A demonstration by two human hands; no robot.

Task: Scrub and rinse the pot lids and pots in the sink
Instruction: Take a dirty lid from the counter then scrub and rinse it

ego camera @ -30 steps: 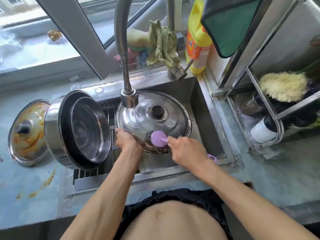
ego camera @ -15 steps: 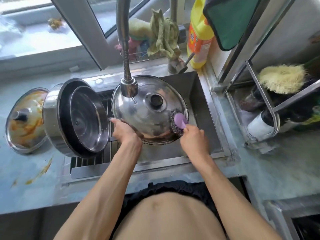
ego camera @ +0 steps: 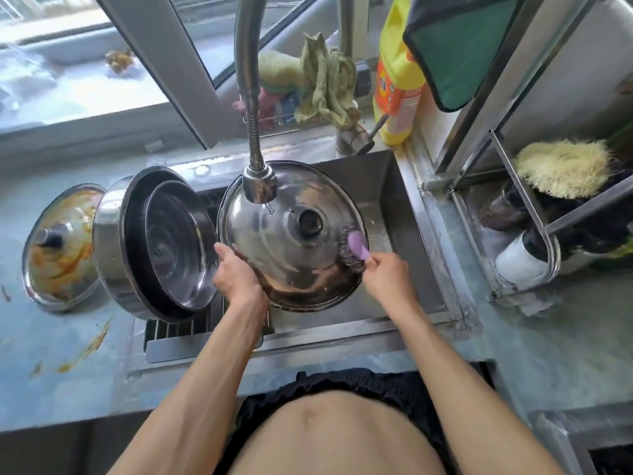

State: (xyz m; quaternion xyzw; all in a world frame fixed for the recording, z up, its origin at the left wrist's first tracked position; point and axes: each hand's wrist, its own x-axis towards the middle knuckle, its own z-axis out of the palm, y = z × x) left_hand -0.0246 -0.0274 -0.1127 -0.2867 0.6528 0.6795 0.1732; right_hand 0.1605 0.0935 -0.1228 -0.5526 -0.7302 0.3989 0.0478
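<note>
Fingers of the left hand (ego camera: 236,277) curl over the near-left rim of the large steel lid (ego camera: 291,265), thumb on top of the metal, the rest tucked under the edge — a firm grip that holds the lid tilted over the sink (ego camera: 407,234). Fingers of the right hand (ego camera: 388,277) are closed round the purple handle of a scrubber (ego camera: 356,246); its dark wire-wool head presses against the lid's right rim, just beside the black knob (ego camera: 310,221) at the lid's centre. Individual fingertips on the handle are too small to separate.

The lid sits directly under the faucet head (ego camera: 259,185), with a thin trickle of water visible below the nozzle. Brownish residue shows along the lid's near edge.

To the left, a steel pot (ego camera: 113,241) lies tipped on its side over the slatted drain rack (ego camera: 178,327), its mouth facing the lid, with a smaller pot (ego camera: 178,245) nested inside. Further left, on the counter (ego camera: 51,371), rests a second lid (ego camera: 58,248) smeared with orange sauce — streaks of the same orange mark the counter nearby.

Behind the sink: a green rag (ego camera: 325,84) draped by the tap base and a yellow detergent bottle (ego camera: 397,73). On the right, a metal rack (ego camera: 527,234) holds a pale fibrous scrubber (ego camera: 561,166).
</note>
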